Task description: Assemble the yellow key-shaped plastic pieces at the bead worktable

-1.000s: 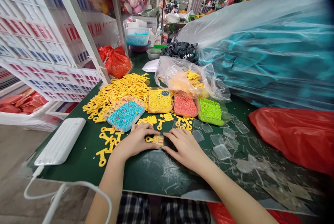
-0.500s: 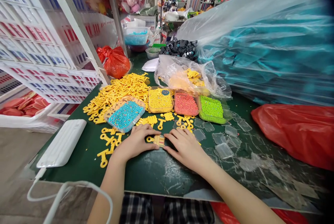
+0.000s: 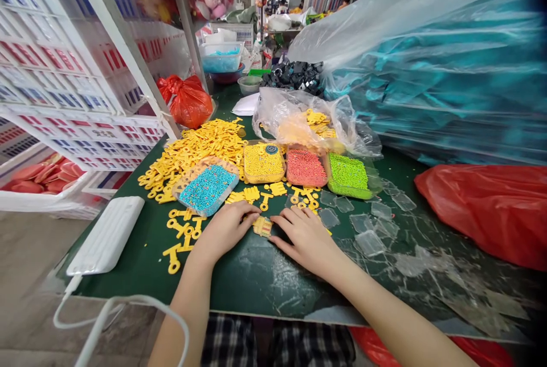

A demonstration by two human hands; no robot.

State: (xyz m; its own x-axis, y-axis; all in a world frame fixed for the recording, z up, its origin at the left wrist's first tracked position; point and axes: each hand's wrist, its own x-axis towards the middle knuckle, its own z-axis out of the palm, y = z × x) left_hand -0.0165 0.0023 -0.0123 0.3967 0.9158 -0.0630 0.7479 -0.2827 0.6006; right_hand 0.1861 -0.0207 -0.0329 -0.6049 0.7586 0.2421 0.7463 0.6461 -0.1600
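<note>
A small flat yellow plastic piece (image 3: 262,227) with reddish stripes lies low over the green table between my two hands. My left hand (image 3: 226,230) is closed at its left edge, thumb and fingers pressed together; they hide part of that side. My right hand (image 3: 302,237) rests on the table at the right edge, thumb and forefinger apart with the edge near the gap. Just beyond the hands stand trays of tiny beads: blue (image 3: 208,189), yellow (image 3: 264,163), red (image 3: 306,168) and green (image 3: 348,175). Loose yellow T-shaped pieces with ring ends (image 3: 173,257) lie left of my left hand.
A heap of yellow pieces (image 3: 192,150) lies behind the blue tray. Clear plastic squares (image 3: 370,243) are scattered to the right. A white power bank (image 3: 106,236) with a cable sits at the left edge. Large bags of blue material (image 3: 448,82) and a red bag (image 3: 482,207) border the right.
My left hand has shifted its grip on the yellow piece, whose ring end is now covered. The piece has turned slightly and its striped face shows more. The camera view has shifted a little.
</note>
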